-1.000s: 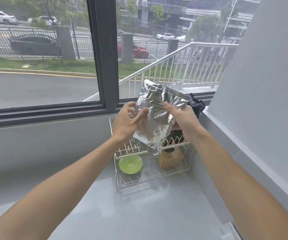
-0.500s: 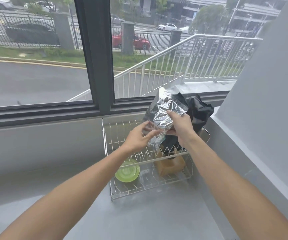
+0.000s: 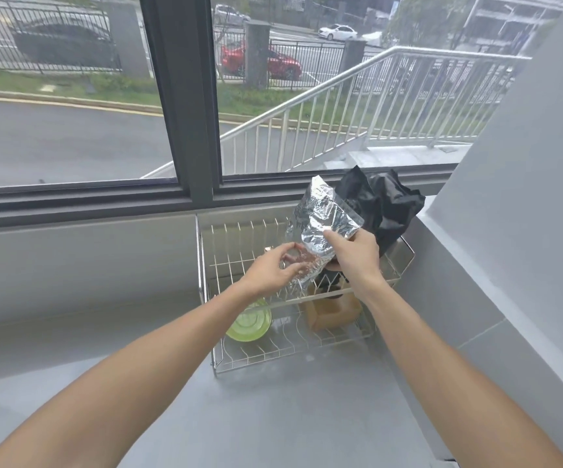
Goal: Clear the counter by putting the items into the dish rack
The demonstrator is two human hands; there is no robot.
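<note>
A crinkled silver foil bag [image 3: 320,228] stands tilted over the upper tier of the wire dish rack [image 3: 202,265], which sits at the back of the grey counter [image 3: 273,417] under the window. My right hand [image 3: 354,255] grips the bag's right side. My left hand [image 3: 273,270] holds its lower left corner with the fingertips. A crumpled black bag [image 3: 384,204] fills the rack's back right corner, just behind the foil bag. On the lower tier lie a green plate [image 3: 251,324] and a brown box [image 3: 332,314].
A grey wall [image 3: 509,231] slants along the right side, close to the rack. The window sill and dark frame [image 3: 185,130] run right behind the rack. Grey counter surface stretches to the left and toward me.
Both hands have carried the foil bag down and away from me, from chest height in front of the window to the rack's upper tier. The view has tipped downward.
</note>
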